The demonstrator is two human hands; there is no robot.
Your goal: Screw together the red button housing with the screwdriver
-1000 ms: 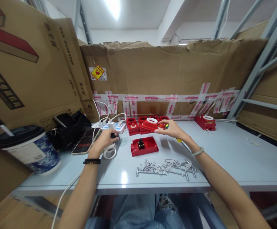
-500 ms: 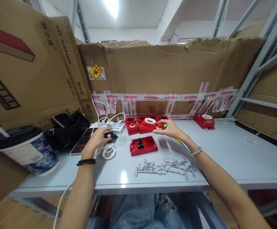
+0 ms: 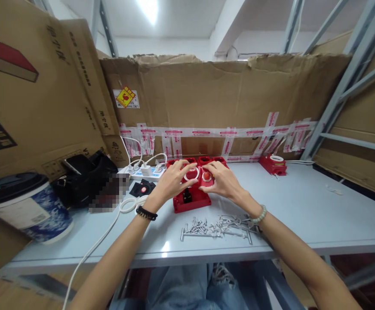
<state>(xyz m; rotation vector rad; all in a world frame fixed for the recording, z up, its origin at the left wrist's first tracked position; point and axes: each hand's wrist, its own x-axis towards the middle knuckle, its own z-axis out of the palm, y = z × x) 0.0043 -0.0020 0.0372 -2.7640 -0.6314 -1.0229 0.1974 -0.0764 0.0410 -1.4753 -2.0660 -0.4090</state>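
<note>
A red box cover (image 3: 210,182) with a white ring (image 3: 198,174) and a round red button (image 3: 206,176) is held between my hands. My left hand (image 3: 175,178) curves its fingers around the ring end. My right hand (image 3: 222,177) grips the button end. Just below and in front lies the open red box base (image 3: 192,206), with a black switch block (image 3: 186,196) inside. The cover is over the base's far side; I cannot tell whether they touch. Behind my hands stand several red box parts (image 3: 204,160), partly hidden.
Loose screws (image 3: 196,225) and T-shaped metal rods (image 3: 250,237) lie near the table's front edge. A white power strip (image 3: 137,174), cable (image 3: 105,234), black bag (image 3: 78,189) and paper cup (image 3: 42,215) occupy the left. Another red box (image 3: 273,165) sits back right. Cardboard (image 3: 207,94) walls the rear.
My left hand has left the black item by the cable and moved right to the cover. My right hand has brought the cover slightly left and nearer, over the base.
</note>
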